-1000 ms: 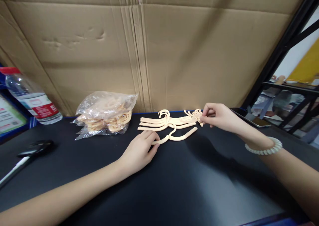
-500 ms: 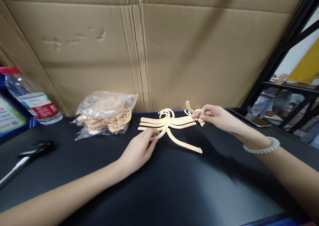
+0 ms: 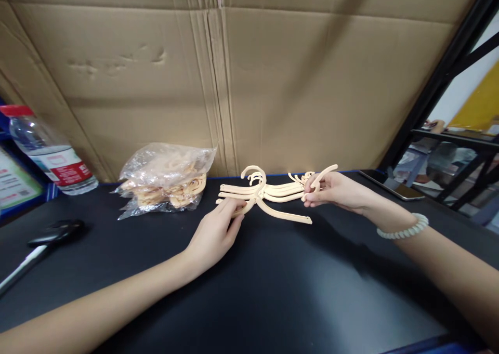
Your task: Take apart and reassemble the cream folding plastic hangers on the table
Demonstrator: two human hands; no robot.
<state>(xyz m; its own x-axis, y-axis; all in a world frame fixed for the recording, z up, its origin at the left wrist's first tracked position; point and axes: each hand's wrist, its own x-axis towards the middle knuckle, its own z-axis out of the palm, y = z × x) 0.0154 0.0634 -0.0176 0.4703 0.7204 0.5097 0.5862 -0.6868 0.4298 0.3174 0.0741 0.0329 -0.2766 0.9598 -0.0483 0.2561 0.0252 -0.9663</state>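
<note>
Pinched in my left hand (image 3: 220, 229) is the left arm of a cream plastic hanger (image 3: 284, 215), its hook curling up and its right arm sloping free above the table. Behind it lies a stack of similar hangers (image 3: 234, 189), partly hidden by the front one. My right hand (image 3: 329, 193) is closed on a loose curved cream hook piece (image 3: 325, 173), whose tip points up and right. Beyond those fingers sits a small pile of cream curved pieces (image 3: 296, 178), partly covered by the hand.
A clear plastic bag (image 3: 163, 172) of cream parts stands at the back left, near a red-capped bottle (image 3: 58, 156). A black object with a white handle (image 3: 23, 265) lies at left. A phone (image 3: 390, 184) rests at back right. Cardboard (image 3: 312, 83) walls the rear.
The hook piece in my right hand has turned, its free tip swinging from left to right. The held hanger's free right arm has risen slightly, and its hook has shifted left.
</note>
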